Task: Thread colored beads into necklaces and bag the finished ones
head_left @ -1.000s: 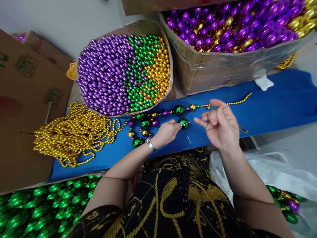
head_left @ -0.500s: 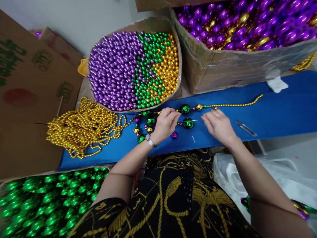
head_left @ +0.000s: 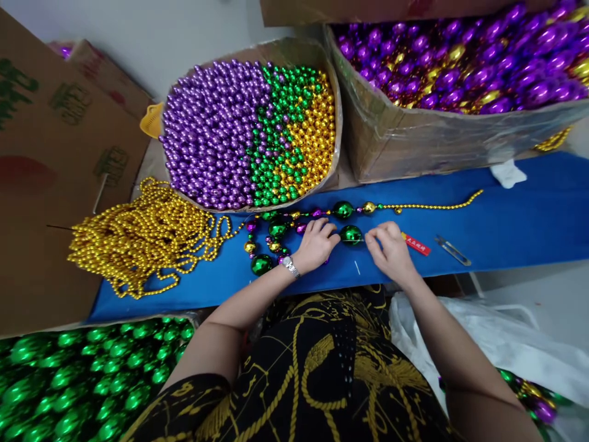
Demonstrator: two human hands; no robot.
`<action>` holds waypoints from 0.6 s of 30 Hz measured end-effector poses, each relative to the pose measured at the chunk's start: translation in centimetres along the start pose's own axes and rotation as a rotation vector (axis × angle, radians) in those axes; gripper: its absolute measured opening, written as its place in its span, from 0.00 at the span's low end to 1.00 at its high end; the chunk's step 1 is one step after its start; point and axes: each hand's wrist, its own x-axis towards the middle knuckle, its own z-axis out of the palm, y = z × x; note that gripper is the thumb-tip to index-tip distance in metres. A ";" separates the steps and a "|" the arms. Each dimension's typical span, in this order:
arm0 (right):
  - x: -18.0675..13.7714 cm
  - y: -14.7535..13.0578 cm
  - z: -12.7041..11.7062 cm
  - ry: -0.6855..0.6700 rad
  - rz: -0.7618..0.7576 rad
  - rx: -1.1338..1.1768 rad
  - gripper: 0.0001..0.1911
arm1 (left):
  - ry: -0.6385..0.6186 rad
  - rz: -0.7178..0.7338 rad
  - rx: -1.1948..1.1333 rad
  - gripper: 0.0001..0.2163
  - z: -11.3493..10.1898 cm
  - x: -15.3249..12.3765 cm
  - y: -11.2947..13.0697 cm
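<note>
My left hand [head_left: 316, 244], with a silver watch [head_left: 290, 266] at the wrist, is closed, its fingertips just left of a large green ball bead [head_left: 351, 234]. What those fingers hold is hidden. To the right of that bead, my right hand [head_left: 390, 248] is pinched. A thin pale line, like a needle or thread, crosses in front of the bead toward its fingertips; I cannot tell exactly what it is. Behind both hands lies a strand of mixed beads with another green ball [head_left: 343, 209], a gold ball [head_left: 369, 207] and a gold bead chain [head_left: 432, 205].
Thread snips [head_left: 453, 250] and a red label [head_left: 416, 244] lie right on the blue cloth [head_left: 501, 227]. A heap of gold bead chains [head_left: 138, 242] is at left. Cardboard boxes hold small mixed beads [head_left: 216, 135], purple balls [head_left: 460, 67] and green balls [head_left: 92, 380].
My right hand has moved left and down toward the large green bead, uncovering the red label. My left hand has shifted slightly down and right. The view has tilted slightly.
</note>
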 end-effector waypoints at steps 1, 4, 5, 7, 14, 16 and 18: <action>-0.2 -0.3 0.3 0.017 -0.011 -0.044 0.08 | 0.016 0.019 -0.002 0.09 0.0 0.0 0.0; -0.4 -1.2 0.6 0.033 -0.099 -0.221 0.08 | 0.050 0.058 -0.043 0.10 -0.8 0.3 -0.1; -0.4 -1.4 0.6 0.025 -0.133 -0.277 0.07 | 0.061 0.054 -0.059 0.11 -1.2 0.4 0.0; -0.2 -1.8 0.2 0.016 -0.178 -0.351 0.06 | 0.083 0.044 -0.081 0.12 -2.2 0.7 0.0; 1.1 -0.9 -1.3 -0.020 -0.214 -0.230 0.07 | 0.125 0.113 -0.075 0.13 -4.7 2.4 -0.3; 1.6 -0.4 -1.8 -0.071 -0.216 -0.220 0.07 | 0.219 0.121 -0.066 0.11 -5.0 2.4 -0.3; 2.0 -0.1 -2.5 -0.087 -0.138 -0.194 0.09 | 0.406 0.098 -0.060 0.08 -4.9 2.0 0.1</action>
